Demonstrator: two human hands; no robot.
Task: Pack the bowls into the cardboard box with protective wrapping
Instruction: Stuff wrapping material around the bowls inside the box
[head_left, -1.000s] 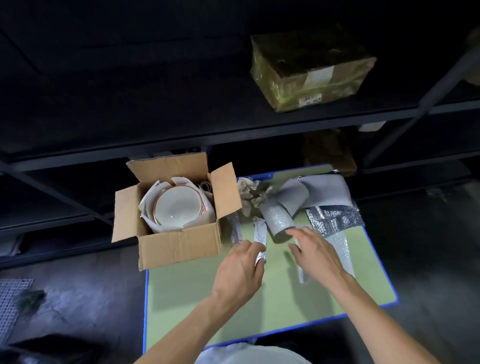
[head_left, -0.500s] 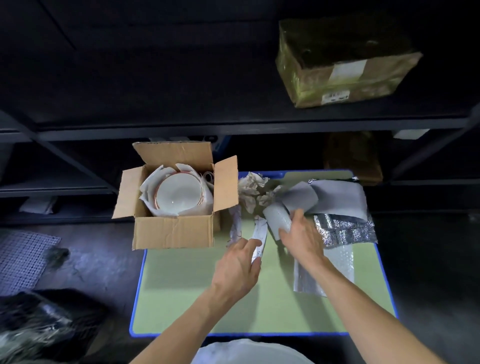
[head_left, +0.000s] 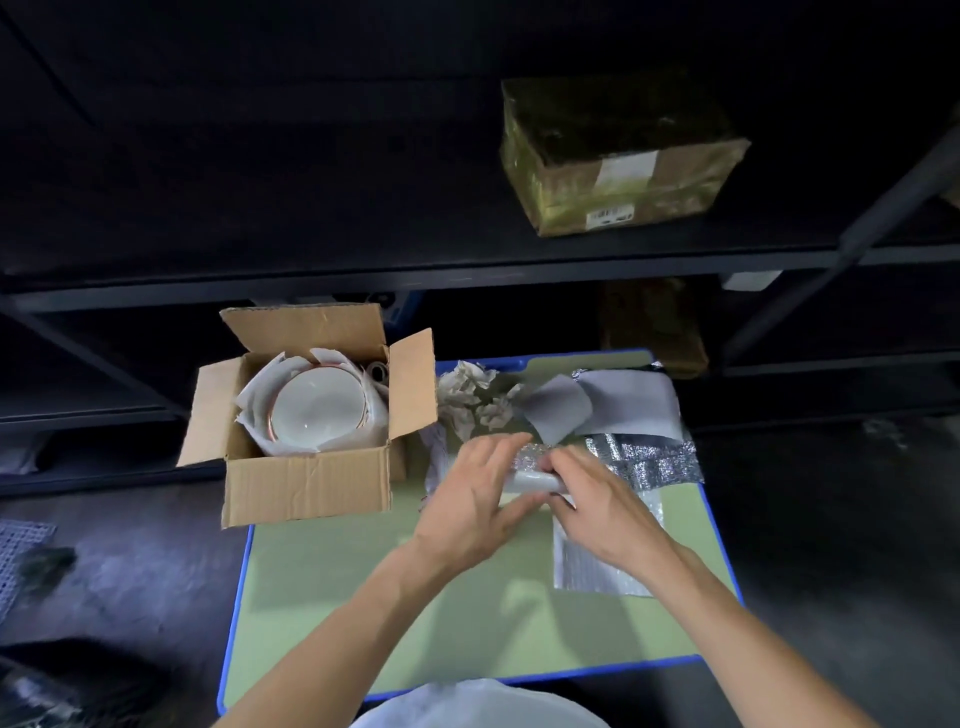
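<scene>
An open cardboard box (head_left: 306, 483) stands at the left edge of a green table (head_left: 363, 597). Inside it a white bowl with an orange rim (head_left: 317, 410) rests on white wrapping paper (head_left: 254, 405). To the right of the box, both hands meet on a rolled sheet of silvery bubble wrap (head_left: 527, 467). My left hand (head_left: 472, 504) lies over the roll's left end, fingers spread. My right hand (head_left: 597, 499) grips its right end.
Crumpled paper (head_left: 470, 395), grey foam sheets (head_left: 623, 397) and silver bubble wrap pieces (head_left: 644, 460) lie at the table's back right. Another sheet (head_left: 592, 566) lies under my right wrist. A dark shelf rack with a taped parcel (head_left: 618, 156) stands behind.
Both hands have come together on the roll; the left hand moved right onto it, and the roll now lies sideways between them. The camera has shifted closer.
</scene>
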